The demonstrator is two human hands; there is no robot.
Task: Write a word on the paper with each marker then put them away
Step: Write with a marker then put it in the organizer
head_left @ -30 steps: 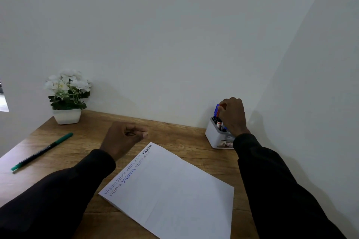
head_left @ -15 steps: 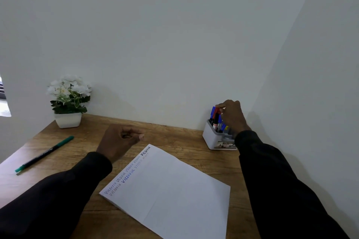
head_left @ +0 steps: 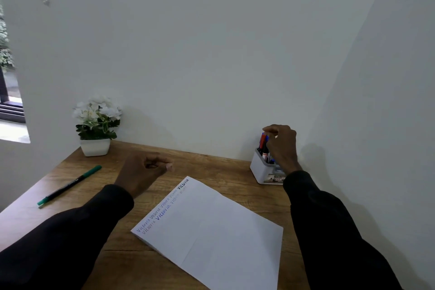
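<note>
Here, two pale walls (head_left: pixel 211 54) fill most of the view and meet in a corner at the right. At the left edge a window (head_left: pixel 9 101) is cut off, and what lies outside it is blurred.

Below the walls is the wooden surface (head_left: pixel 211 167); its near edge is out of the picture. The white paper (head_left: pixel 223 231) lies on it at a slant, with the lower corner cut off by the frame. Along its upper left edge we read "Victoria" several times in two rows, some in blue, one in black. The paler words are hard to make out.

Two dark sleeves (head_left: pixel 70 242) come in from below. A white plant (head_left: pixel 96 122) in a white pot stands at the far left of the surface.

The left hand (head_left: pixel 141 172) is beside the paper's top corner. Its grip is closed into a loose fist, and we see nothing in it.

The right hand (head_left: pixel 282 146) is over the white holder (head_left: pixel 257 170) in the far right corner and hides its right half. Its fingers curl at the tops of the markers (head_left: pixel 263 142) standing inside, red and blue. We cannot tell whether its grip is clamped on one.

The green marker (head_left: pixel 69 185) lies alone at the left, well apart from both hands.
</note>
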